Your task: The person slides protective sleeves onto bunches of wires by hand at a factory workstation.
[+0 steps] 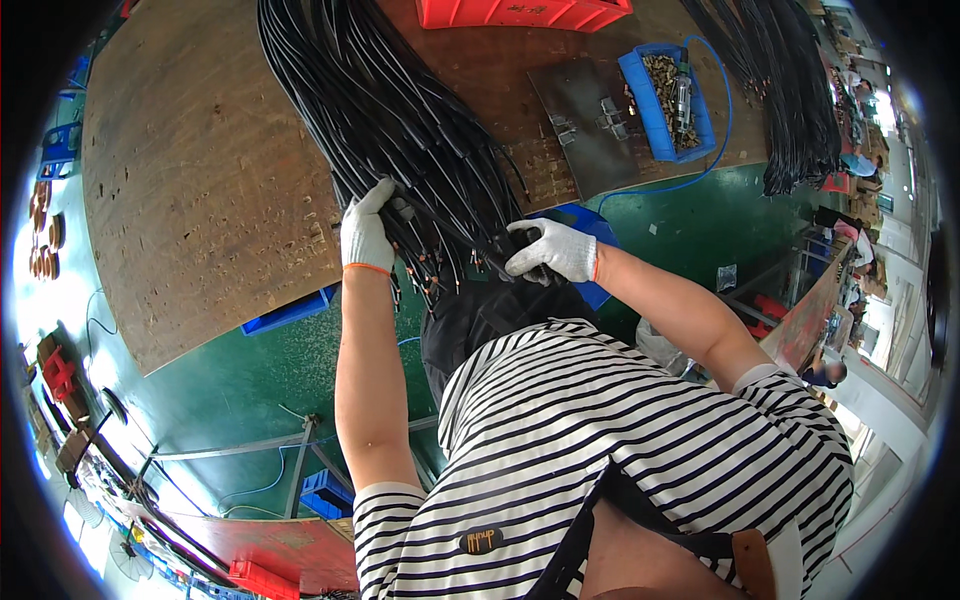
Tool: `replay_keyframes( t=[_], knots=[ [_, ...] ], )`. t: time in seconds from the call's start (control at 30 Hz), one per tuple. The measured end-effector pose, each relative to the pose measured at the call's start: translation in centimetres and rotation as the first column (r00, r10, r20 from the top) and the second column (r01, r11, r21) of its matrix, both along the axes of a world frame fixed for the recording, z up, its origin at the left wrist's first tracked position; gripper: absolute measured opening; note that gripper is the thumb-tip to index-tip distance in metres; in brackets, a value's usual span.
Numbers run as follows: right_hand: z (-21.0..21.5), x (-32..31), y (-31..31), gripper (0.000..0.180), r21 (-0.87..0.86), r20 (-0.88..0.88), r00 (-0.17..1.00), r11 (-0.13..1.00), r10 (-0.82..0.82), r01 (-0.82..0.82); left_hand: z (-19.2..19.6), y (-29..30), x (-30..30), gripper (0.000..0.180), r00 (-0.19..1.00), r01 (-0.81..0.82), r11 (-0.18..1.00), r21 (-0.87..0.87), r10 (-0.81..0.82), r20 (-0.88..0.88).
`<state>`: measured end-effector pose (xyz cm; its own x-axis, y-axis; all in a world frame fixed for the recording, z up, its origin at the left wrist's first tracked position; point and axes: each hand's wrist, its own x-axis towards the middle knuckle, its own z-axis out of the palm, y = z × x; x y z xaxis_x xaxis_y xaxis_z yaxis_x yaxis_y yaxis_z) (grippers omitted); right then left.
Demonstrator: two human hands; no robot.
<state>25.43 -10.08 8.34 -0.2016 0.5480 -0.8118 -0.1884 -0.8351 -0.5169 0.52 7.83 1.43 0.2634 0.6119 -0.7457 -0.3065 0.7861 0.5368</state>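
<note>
1. In the head view, your cables [410,120] lie in a thick black bundle down the table [200,170], their stripped near ends hanging past the edge in front of you.
2. Your left hand [366,235], gloved, is at the bundle's left side, one digit laid over the top; the others are hidden, so I cannot tell whether they close on anything.
3. Your right hand [555,250], also gloved, has its fingers curled on black cables at the right of the near ends — a grip, as far as it shows.
4. The step in hand looks like sorting or gathering those ends; the next move would call for a light hold that parts strands without dragging their neighbours.
5. Right of the bundle lie a dark plate [600,168] with metal fittings and a blue bin [694,153] holding brass parts [660,82] and a tool [684,100].
6. A red bin [520,12] sits at the far side, a second bundle [800,120] at far right.
7. What stands in the way is mostly the cables themselves — crossed strands could snag.
</note>
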Motion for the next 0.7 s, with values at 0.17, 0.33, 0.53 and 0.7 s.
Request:
replay_keyframes(
  t=[0.17,0.33,0.53,0.7],
  knots=[
    [-0.9,-3.1,0.8,0.045,0.018,0.051,0.983,0.984,0.176,-0.177,0.0,0.0,-0.5,0.014,0.998,0.052,0.999,0.011,-0.052,-0.036],
    [-2.9,-4.6,2.3,0.038,0.078,-0.079,0.996,0.996,-0.032,0.038,0.2,-0.3,-0.5,0.016,0.996,0.05,0.998,0.022,-0.049,-0.081],
    [-3.3,-9.0,10.9,0.042,0.13,0.149,0.986,0.99,-0.076,0.057,1.4,-0.5,-2.2,0.017,0.966,0.091,0.994,0.057,-0.074,-0.248],
    [-6.0,-12.5,19.4,0.054,0.2,0.248,0.934,0.957,-0.256,0.209,3.5,0.6,-4.3,0.018,0.979,0.088,0.995,0.05,-0.077,-0.189]
  ],
)
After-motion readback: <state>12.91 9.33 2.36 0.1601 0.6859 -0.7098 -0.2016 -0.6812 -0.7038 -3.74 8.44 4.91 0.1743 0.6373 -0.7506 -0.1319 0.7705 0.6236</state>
